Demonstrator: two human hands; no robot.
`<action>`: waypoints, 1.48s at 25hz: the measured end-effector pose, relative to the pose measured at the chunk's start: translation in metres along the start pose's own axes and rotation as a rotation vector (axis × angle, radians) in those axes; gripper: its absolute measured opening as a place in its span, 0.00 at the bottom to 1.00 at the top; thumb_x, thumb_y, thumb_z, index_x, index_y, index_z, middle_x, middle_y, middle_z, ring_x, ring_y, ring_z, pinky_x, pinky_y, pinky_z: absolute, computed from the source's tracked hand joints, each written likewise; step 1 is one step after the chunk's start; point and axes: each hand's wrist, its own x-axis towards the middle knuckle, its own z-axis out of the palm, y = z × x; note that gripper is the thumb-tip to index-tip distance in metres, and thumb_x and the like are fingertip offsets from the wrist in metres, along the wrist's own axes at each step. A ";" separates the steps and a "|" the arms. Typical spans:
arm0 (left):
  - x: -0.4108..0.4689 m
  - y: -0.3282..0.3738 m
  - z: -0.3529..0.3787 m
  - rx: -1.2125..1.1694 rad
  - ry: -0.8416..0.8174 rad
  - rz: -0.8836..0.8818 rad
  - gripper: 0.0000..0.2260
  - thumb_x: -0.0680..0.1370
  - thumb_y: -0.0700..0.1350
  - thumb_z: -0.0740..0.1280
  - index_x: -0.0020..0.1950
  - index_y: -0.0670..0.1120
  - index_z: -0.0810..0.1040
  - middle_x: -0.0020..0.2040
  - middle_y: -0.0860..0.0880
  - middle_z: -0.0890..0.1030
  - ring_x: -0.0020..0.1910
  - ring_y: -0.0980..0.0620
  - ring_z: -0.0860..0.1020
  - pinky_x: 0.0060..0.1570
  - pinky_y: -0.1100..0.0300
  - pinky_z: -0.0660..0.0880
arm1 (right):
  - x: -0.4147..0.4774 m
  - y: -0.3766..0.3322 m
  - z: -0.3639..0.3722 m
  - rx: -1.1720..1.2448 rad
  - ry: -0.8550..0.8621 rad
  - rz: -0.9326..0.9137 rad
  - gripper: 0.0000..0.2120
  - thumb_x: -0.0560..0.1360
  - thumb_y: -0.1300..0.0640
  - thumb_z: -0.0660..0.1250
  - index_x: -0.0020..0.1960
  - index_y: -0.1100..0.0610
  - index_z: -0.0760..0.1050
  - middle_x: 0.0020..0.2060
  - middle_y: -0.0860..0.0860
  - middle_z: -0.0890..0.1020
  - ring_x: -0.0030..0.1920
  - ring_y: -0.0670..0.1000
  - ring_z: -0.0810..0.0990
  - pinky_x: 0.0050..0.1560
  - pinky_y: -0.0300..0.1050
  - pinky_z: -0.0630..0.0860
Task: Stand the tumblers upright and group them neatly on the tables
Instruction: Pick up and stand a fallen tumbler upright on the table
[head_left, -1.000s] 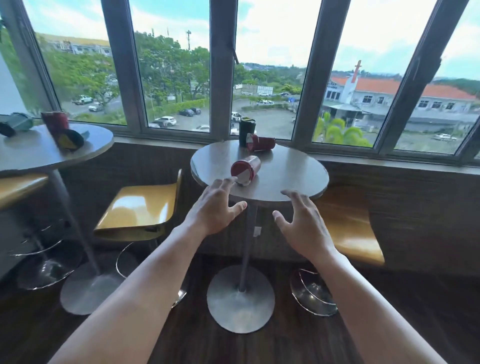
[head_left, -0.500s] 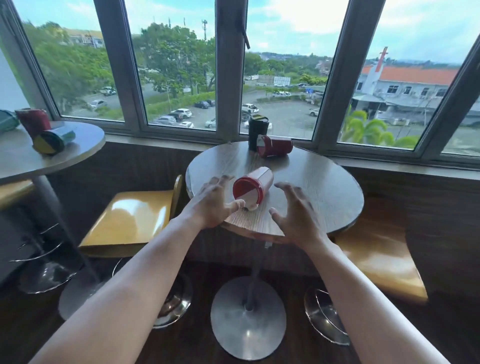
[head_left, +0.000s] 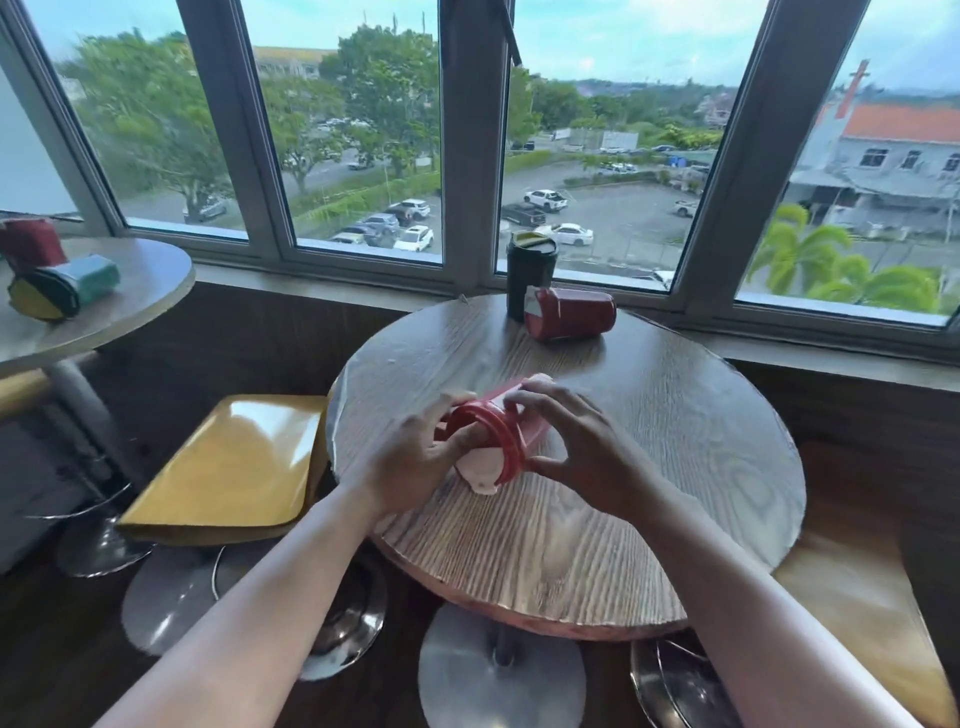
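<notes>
A pink tumbler with a red lid (head_left: 493, 439) lies on its side in the middle of the round wooden table (head_left: 649, 467). My left hand (head_left: 415, 460) grips its lid end and my right hand (head_left: 576, 447) holds its body from the right. At the table's far edge a black tumbler (head_left: 530, 273) stands upright, and a dark red tumbler (head_left: 569, 313) lies on its side against it. On the left table (head_left: 130, 306) a green tumbler with a yellow lid (head_left: 62, 288) lies on its side beside an upright dark red tumbler (head_left: 31, 244).
A yellow stool (head_left: 228, 467) stands between the two tables, and another wooden stool (head_left: 857, 597) sits at the right. Chrome stool bases and the table's pedestal foot (head_left: 498, 670) cover the dark floor below. A window wall runs behind both tables.
I moved closer to the round table. Both hands went from open in front of the pink tumbler to closing on it, left on the lid end, right on the body.
</notes>
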 end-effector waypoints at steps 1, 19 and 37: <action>0.006 0.003 0.000 -0.037 0.023 0.011 0.26 0.75 0.68 0.63 0.69 0.55 0.73 0.55 0.55 0.82 0.52 0.57 0.81 0.51 0.57 0.78 | 0.001 0.004 -0.001 0.040 0.012 0.006 0.34 0.67 0.50 0.78 0.70 0.51 0.70 0.69 0.50 0.74 0.69 0.50 0.72 0.69 0.44 0.68; 0.097 0.026 0.068 -0.542 -0.023 0.055 0.31 0.70 0.41 0.78 0.70 0.49 0.71 0.59 0.54 0.80 0.56 0.62 0.81 0.50 0.64 0.79 | -0.010 0.052 -0.008 0.868 0.347 0.572 0.25 0.67 0.53 0.73 0.63 0.55 0.75 0.54 0.45 0.83 0.55 0.40 0.83 0.51 0.35 0.77; 0.088 0.011 0.077 -0.374 0.163 0.118 0.35 0.70 0.65 0.71 0.73 0.54 0.65 0.64 0.56 0.75 0.60 0.59 0.78 0.53 0.64 0.78 | -0.014 0.062 -0.006 0.896 0.203 0.543 0.26 0.74 0.56 0.70 0.71 0.51 0.68 0.64 0.47 0.78 0.64 0.39 0.77 0.56 0.31 0.75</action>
